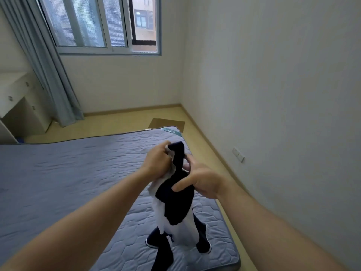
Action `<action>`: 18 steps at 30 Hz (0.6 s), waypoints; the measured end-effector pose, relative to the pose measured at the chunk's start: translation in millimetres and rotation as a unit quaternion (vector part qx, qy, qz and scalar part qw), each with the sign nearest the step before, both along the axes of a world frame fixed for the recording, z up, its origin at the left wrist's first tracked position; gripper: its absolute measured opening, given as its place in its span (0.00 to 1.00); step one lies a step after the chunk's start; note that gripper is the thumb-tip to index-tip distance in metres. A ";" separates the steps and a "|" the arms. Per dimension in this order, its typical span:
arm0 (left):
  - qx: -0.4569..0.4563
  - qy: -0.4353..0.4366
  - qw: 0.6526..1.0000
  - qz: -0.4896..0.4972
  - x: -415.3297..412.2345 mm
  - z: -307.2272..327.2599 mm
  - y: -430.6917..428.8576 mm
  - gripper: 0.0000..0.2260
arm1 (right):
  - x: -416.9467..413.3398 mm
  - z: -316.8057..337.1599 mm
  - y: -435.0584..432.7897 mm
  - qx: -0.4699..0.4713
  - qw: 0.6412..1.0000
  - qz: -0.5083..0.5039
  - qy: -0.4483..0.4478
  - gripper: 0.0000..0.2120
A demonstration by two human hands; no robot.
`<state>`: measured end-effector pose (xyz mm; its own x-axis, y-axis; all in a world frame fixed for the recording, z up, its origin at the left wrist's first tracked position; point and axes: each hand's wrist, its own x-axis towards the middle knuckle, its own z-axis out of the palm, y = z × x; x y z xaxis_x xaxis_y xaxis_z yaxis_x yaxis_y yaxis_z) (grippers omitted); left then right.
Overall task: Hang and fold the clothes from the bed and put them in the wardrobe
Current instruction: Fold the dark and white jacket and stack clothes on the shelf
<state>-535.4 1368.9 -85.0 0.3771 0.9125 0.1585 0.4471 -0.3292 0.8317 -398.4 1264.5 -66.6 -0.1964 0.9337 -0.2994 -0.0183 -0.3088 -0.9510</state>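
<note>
Navy-and-white garment (176, 200) is held up over the bed (68, 173), nr its right edge. Its lower ends (dark w/ white trim, sleeves or legs, can't tell which) hang down to the grey quilted cover, toward the near right corner.

Left hand (156, 163) grips the bunched top of the garment, fingers curled tight round white & navy cloth, w/ a dark fold sticking up above the knuckles. Right hand (203, 182) is just beside it & slightly lower, thumb & forefinger pinching the navy part, other fingers curled behind the cloth. Both forearms are bare, reaching in from the bottom of view.

Off the bed:
- flat brown cardboard sheet (168, 123) on the floor, just past the far right corner
- window (101, 26) in the far wall, w/ grey-blue curtain (48, 75) at its left
- white desk (13, 92) w/ drawers at far left
- wall socket (238, 154) low on the right wall
</note>
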 end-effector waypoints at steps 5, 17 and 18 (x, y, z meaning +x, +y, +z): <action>-0.203 -0.232 0.943 0.125 -13.2 16.4 18.4 0.08 | 3.1 -20.2 -12.7 0.036 0.972 0.004 -0.233 0.43; -0.294 -0.014 0.950 -0.104 -64.1 65.0 74.5 0.08 | 27.8 22.6 4.4 -0.015 0.913 0.075 -0.400 0.09; -0.343 0.017 0.931 -0.126 -70.5 68.6 80.2 0.12 | 30.9 29.3 5.5 -0.046 0.911 0.112 -0.394 0.09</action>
